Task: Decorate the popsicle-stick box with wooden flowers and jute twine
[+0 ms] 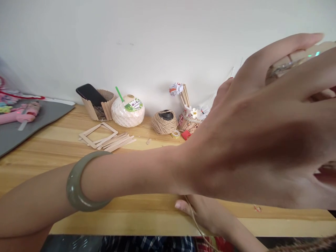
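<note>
My left hand (262,129) stretches across to the right, very near the camera. Its thumb and fingers are spread. In the gap between them shows a pale wooden piece with shiny, glittery material (286,66); whether the hand touches it I cannot tell. A green bangle (75,185) circles the left wrist. Below the left forearm, my right hand (202,213) is by the table's front edge with its thumb out; the forearm hides its fingers. A strand of twine (195,222) runs over the right hand and down. A blurred twine-wrapped edge (301,245) shows at the bottom right.
Along the wall stand a craft-stick holder (90,110) with a phone (90,94), a wrapped coconut (128,115) with a green straw, a twine ball (164,124) and a decorated stick pot (189,122). Craft sticks (118,141) lie on the wooden table (47,143). A grey mat (47,119) lies left.
</note>
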